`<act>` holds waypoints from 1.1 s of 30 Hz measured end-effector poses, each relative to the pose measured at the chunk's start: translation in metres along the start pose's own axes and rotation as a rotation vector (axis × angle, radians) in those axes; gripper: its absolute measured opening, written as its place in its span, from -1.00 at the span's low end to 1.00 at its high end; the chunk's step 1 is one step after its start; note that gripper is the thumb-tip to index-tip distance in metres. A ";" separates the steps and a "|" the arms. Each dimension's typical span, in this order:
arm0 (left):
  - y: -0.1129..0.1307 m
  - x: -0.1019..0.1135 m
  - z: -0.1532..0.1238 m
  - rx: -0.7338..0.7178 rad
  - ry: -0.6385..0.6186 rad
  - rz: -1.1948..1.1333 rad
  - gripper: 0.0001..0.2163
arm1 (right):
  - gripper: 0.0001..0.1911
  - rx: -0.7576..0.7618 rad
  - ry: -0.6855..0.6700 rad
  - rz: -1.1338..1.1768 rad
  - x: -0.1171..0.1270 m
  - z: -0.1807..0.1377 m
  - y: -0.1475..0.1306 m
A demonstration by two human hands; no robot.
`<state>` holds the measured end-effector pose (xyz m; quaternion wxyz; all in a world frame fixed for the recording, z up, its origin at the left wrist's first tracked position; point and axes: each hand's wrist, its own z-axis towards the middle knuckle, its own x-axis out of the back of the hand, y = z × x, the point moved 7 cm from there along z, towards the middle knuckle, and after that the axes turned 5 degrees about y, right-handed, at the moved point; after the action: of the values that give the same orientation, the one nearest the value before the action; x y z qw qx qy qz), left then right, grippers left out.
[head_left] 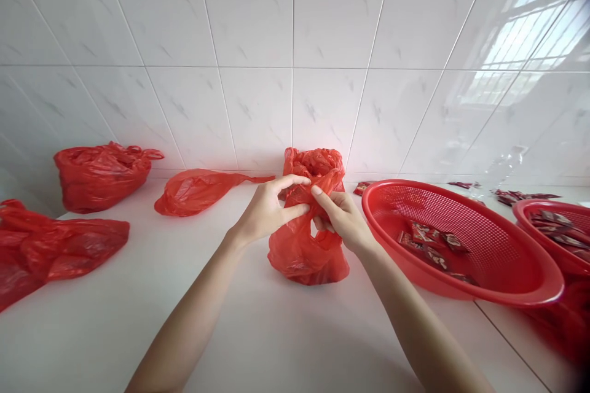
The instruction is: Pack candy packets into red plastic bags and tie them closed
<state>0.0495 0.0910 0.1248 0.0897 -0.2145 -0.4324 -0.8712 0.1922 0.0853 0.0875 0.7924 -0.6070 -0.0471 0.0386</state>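
Observation:
A filled red plastic bag stands on the white counter in front of me, near the tiled wall. My left hand pinches the bag's upper part between thumb and fingers. My right hand grips the bag's handles from the right side, fingers closed on the plastic. Both hands meet at the bag's neck, above its bulging bottom. The bag's open top shows crumpled behind my fingers.
A red mesh basket with several small red packets sits at the right, a second red basket beyond it. Other red bags lie at the left, far left and centre left. Loose packets lie by the wall.

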 end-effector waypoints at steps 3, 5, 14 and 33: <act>0.004 -0.002 0.000 -0.013 0.000 -0.136 -0.66 | -0.47 -0.087 0.015 0.047 0.003 0.005 0.011; 0.005 -0.001 0.000 -0.027 0.029 -0.224 -0.74 | -0.52 -0.108 -0.013 0.091 0.004 0.008 0.016; 0.030 -0.001 -0.009 -0.235 0.051 -0.207 -0.82 | -0.63 -0.180 -0.141 0.338 0.003 0.014 0.030; 0.017 -0.003 -0.022 -0.012 -0.399 0.082 -0.86 | -0.80 -0.280 -0.135 0.429 0.006 0.012 0.029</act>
<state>0.0515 0.0635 0.1235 0.0362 -0.4007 -0.4271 -0.8097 0.1962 0.1051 0.0633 0.6695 -0.7028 0.0252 0.2394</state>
